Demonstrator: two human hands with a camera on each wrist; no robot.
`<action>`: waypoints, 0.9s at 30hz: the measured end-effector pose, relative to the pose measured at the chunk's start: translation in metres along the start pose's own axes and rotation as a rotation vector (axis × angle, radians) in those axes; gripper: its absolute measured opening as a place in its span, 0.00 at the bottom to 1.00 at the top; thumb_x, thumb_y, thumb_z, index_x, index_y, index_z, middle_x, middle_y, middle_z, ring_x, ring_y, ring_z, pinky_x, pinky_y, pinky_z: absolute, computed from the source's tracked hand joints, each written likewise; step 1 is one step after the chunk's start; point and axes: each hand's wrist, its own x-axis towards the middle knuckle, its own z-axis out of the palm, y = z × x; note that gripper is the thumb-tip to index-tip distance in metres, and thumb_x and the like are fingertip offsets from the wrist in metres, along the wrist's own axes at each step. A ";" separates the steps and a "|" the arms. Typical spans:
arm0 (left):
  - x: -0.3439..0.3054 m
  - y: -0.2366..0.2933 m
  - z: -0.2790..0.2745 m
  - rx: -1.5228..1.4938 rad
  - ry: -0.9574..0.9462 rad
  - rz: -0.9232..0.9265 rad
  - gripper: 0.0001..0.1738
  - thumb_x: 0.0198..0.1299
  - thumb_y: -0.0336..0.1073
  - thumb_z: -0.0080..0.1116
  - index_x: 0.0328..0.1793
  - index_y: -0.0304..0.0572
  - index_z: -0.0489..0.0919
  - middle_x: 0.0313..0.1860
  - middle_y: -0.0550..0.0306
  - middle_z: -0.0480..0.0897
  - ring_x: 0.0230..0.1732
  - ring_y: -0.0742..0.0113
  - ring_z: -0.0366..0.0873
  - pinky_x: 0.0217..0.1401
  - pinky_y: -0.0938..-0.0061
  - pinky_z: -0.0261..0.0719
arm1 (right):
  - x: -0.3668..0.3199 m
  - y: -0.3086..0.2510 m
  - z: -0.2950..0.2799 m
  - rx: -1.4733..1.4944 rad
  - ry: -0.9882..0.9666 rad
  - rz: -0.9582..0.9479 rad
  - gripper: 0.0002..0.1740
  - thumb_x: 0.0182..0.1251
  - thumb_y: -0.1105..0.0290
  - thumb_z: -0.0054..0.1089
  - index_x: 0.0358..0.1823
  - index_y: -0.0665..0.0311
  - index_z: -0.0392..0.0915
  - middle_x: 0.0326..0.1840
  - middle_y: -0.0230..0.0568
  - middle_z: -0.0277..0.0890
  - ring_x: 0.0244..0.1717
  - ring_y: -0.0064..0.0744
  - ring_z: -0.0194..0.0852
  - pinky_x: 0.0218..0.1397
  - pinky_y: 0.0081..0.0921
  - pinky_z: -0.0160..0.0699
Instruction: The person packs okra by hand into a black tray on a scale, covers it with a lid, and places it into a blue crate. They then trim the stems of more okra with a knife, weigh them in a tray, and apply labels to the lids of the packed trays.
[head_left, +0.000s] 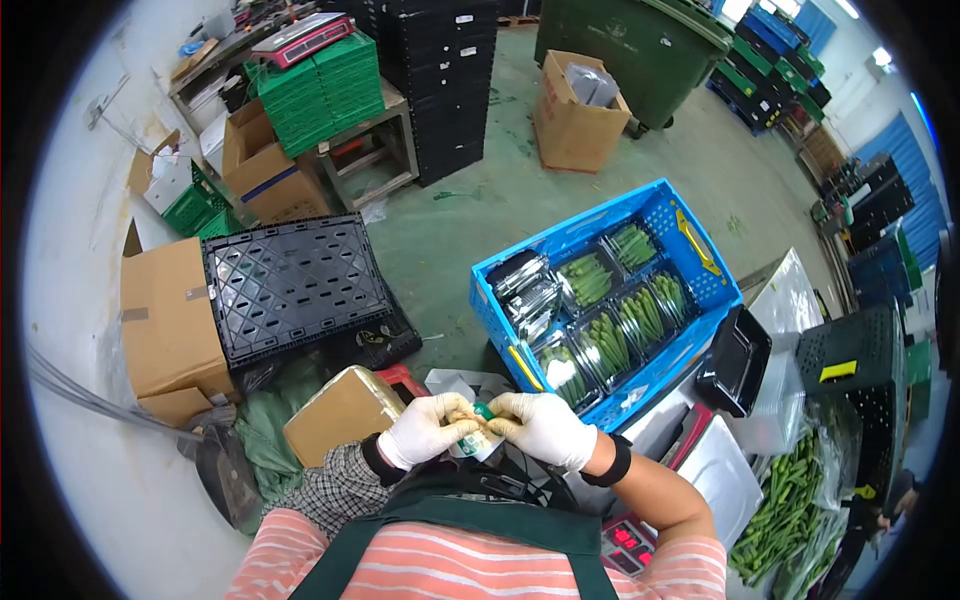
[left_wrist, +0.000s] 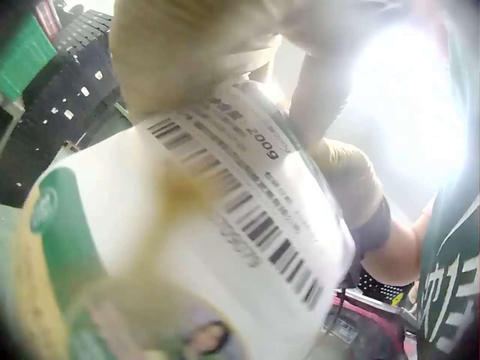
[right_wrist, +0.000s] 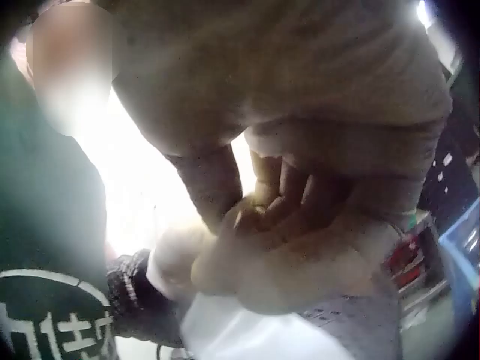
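Observation:
Close in front of the apron, both gloved hands hold a small white-and-green printed label (head_left: pixel 474 444). The left hand (head_left: pixel 425 430) pinches it from the left side, and the right hand (head_left: pixel 545 430) has curled fingers at its upper right, where a green part shows between the hands. In the left wrist view the label's white face (left_wrist: pixel 240 199) fills much of the picture, with a barcode, the print "200g" and a round photo. The right wrist view shows the gloved fingers (right_wrist: pixel 292 262) bunched together; they hide most of the label there.
Ahead stands a blue crate (head_left: pixel 655 375) with clear-lidded packs of green pods (head_left: pixel 605 345). To the right are a black tray (head_left: pixel 735 360), a scale with red display (head_left: pixel 628 540) and bagged loose pods (head_left: pixel 785 505). A carton (head_left: pixel 345 415) and black crate (head_left: pixel 300 290) are left.

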 end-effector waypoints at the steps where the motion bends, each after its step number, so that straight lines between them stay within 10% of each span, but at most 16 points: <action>1: 0.003 0.001 -0.002 0.001 -0.010 -0.002 0.06 0.53 0.26 0.60 0.38 0.36 0.77 0.32 0.60 0.81 0.33 0.77 0.77 0.38 0.81 0.76 | 0.004 -0.002 0.000 0.002 0.007 0.007 0.10 0.58 0.65 0.57 0.38 0.62 0.76 0.24 0.46 0.76 0.25 0.42 0.76 0.29 0.32 0.73; 9: 0.027 0.004 -0.025 -0.044 -0.151 -0.213 0.13 0.49 0.33 0.66 0.39 0.34 0.79 0.34 0.59 0.82 0.35 0.75 0.78 0.38 0.78 0.75 | 0.020 0.042 -0.097 -0.234 0.341 -0.051 0.07 0.54 0.69 0.55 0.29 0.65 0.76 0.25 0.47 0.74 0.28 0.46 0.74 0.32 0.33 0.72; 11: 0.031 0.001 -0.037 0.119 -0.153 -0.256 0.15 0.50 0.34 0.66 0.40 0.33 0.79 0.34 0.58 0.82 0.34 0.76 0.78 0.38 0.79 0.76 | 0.023 0.090 -0.161 -0.223 0.496 0.279 0.08 0.51 0.68 0.59 0.28 0.66 0.76 0.27 0.47 0.74 0.30 0.45 0.73 0.34 0.32 0.71; 14: 0.043 0.002 -0.031 0.129 -0.026 -0.253 0.13 0.51 0.32 0.64 0.41 0.32 0.79 0.34 0.57 0.83 0.34 0.76 0.78 0.39 0.79 0.76 | 0.045 0.217 -0.213 -0.472 0.601 0.285 0.11 0.50 0.66 0.61 0.30 0.66 0.76 0.29 0.47 0.74 0.29 0.43 0.72 0.34 0.33 0.71; 16: 0.054 0.013 -0.020 0.030 0.039 -0.171 0.10 0.52 0.29 0.62 0.40 0.32 0.80 0.34 0.58 0.82 0.36 0.75 0.78 0.41 0.79 0.76 | 0.069 0.266 -0.217 -0.456 0.506 0.389 0.12 0.51 0.70 0.65 0.30 0.69 0.72 0.25 0.37 0.72 0.25 0.23 0.66 0.29 0.24 0.67; 27: 0.125 -0.006 -0.014 0.395 -0.074 -0.025 0.12 0.51 0.33 0.65 0.41 0.36 0.80 0.30 0.52 0.82 0.30 0.63 0.80 0.34 0.73 0.75 | 0.171 0.393 -0.174 -0.532 0.356 0.568 0.20 0.50 0.60 0.65 0.38 0.67 0.74 0.37 0.55 0.77 0.41 0.52 0.76 0.43 0.36 0.73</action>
